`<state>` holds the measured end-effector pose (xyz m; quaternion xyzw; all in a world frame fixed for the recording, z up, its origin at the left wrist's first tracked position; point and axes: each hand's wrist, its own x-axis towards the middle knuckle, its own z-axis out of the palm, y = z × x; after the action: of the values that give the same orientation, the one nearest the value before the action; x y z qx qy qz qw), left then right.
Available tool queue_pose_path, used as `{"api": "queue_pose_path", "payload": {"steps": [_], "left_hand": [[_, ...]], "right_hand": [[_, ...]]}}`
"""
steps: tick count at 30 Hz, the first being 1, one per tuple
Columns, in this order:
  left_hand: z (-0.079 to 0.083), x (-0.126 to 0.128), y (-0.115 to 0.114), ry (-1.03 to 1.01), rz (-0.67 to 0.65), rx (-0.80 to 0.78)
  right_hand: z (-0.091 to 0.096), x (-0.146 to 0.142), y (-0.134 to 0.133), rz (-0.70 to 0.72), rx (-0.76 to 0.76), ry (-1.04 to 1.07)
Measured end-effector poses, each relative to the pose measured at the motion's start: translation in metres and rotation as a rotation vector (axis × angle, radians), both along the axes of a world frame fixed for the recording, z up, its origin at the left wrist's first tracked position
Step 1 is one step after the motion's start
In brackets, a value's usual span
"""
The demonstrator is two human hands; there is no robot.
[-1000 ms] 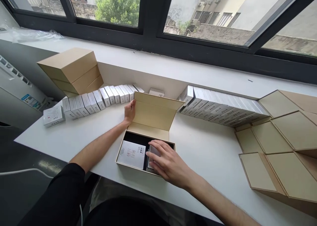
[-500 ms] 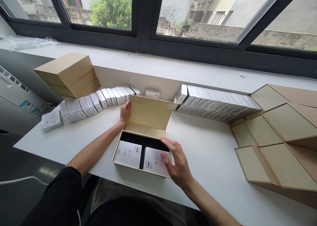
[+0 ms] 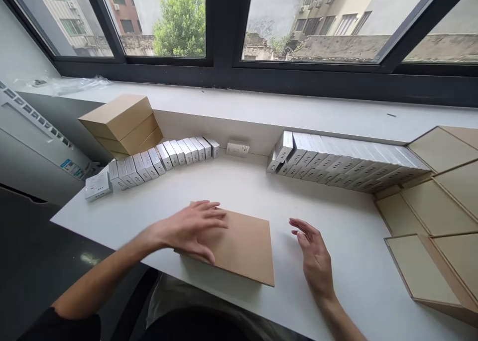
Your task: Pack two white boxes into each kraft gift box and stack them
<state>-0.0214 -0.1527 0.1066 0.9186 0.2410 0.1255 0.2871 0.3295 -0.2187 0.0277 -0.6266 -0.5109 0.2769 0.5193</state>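
Observation:
A flat brown cardboard box (image 3: 242, 246) lies closed on the white table (image 3: 231, 191) near its front edge. My left hand (image 3: 190, 229) rests flat on the box's lid at its left side, fingers spread, holding nothing. My right hand (image 3: 315, 259) hovers just right of the box with its fingers apart, not touching it. The small white boxes put inside are hidden under the lid.
A row of small white boxes (image 3: 160, 159) leans at the back left, and a longer row (image 3: 343, 164) at the back right. Closed brown boxes (image 3: 121, 124) are stacked at the far left. Open brown boxes (image 3: 429, 216) fill the right side. One white box (image 3: 238, 148) stands alone by the sill.
The brown box's lid has been folded down and the box is now closed. My left hand came off the lid's edge onto its top; my right hand left the box's inside and moved right.

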Motion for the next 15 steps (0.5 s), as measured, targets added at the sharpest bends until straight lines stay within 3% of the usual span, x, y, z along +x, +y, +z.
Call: {"api": "queue_pose_path", "payload": {"steps": [4, 8, 12, 15], "left_hand": [[0.0, 0.025, -0.009, 0.251, -0.062, 0.128], [-0.007, 0.027, -0.007, 0.319, -0.033, 0.163], [-0.014, -0.006, 0.006, 0.328, 0.209, 0.17], [0.009, -0.055, 0.022, 0.325, 0.499, 0.164]], "right_hand": [[-0.003, 0.001, 0.002, 0.061, -0.062, -0.055], [0.0, 0.002, -0.001, 0.084, -0.095, -0.076], [0.005, 0.002, -0.003, 0.072, -0.118, -0.076], [0.007, 0.002, -0.002, 0.066, -0.131, -0.07]]}}
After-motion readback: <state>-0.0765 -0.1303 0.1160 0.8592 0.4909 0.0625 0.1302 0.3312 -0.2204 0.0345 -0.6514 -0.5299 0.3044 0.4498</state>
